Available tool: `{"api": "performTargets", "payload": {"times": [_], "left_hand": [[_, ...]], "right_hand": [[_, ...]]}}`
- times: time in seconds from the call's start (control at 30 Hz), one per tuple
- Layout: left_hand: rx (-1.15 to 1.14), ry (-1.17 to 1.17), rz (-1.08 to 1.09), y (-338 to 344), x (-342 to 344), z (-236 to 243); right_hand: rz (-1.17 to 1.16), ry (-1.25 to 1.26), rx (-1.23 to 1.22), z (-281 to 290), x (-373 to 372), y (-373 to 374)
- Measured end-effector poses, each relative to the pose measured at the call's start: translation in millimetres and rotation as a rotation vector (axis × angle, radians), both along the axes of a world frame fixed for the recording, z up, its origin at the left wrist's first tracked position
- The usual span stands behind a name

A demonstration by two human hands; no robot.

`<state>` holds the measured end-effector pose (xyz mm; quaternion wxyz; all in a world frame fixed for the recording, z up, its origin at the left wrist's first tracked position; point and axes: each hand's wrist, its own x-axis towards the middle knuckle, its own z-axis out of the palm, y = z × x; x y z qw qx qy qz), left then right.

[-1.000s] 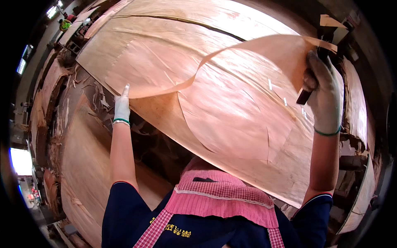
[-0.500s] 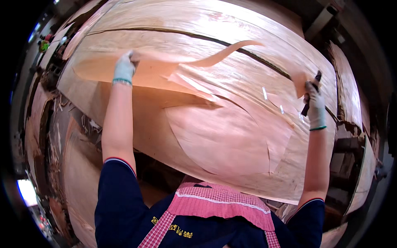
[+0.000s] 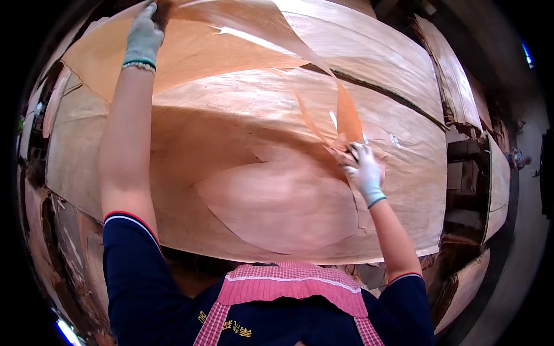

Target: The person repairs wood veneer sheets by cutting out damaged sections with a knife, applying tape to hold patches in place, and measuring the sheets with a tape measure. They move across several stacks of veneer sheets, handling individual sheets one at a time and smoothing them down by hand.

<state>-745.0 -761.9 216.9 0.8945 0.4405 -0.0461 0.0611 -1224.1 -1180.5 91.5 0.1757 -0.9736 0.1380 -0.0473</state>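
Observation:
Both my hands wear pale knitted gloves with green cuffs. At the upper left, my left hand (image 3: 144, 37) is closed on a thin orange-tan wood veneer sheet (image 3: 190, 55), raised above the stack. The sheet narrows into torn strips toward the right. My right hand (image 3: 365, 171) pinches the crumpled end of those strips (image 3: 348, 112), low over the stack. Something small and dark shows among its fingers, too hidden to name. Between my arms, a pinkish rounded veneer patch (image 3: 283, 202) lies flat on the broad veneer stack (image 3: 410, 190).
A long dark split (image 3: 381, 95) crosses the stack's top sheet. Small white tape pieces (image 3: 395, 140) stick to it at the right. More veneer sheets (image 3: 453, 75) stand beyond the right edge, and broken veneer scraps (image 3: 66, 230) lie at the left.
My left hand has moved up and away, lifting the veneer sheet higher. My right hand has come inward and down to the strip ends. The dark tool it held is now mostly hidden.

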Motion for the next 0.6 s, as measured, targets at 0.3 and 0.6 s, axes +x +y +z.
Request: {"api": "performTargets", "payload": {"times": [0.3,0.6], "left_hand": [[0.229,0.373,-0.281,-10,-115,-106],[0.458,0.471,-0.361,-10,-197,-119]], "right_hand": [[-0.041,0.117,-0.381,-12,84,-23],[-0.119,-0.253,0.762,166,212,-62]]}}
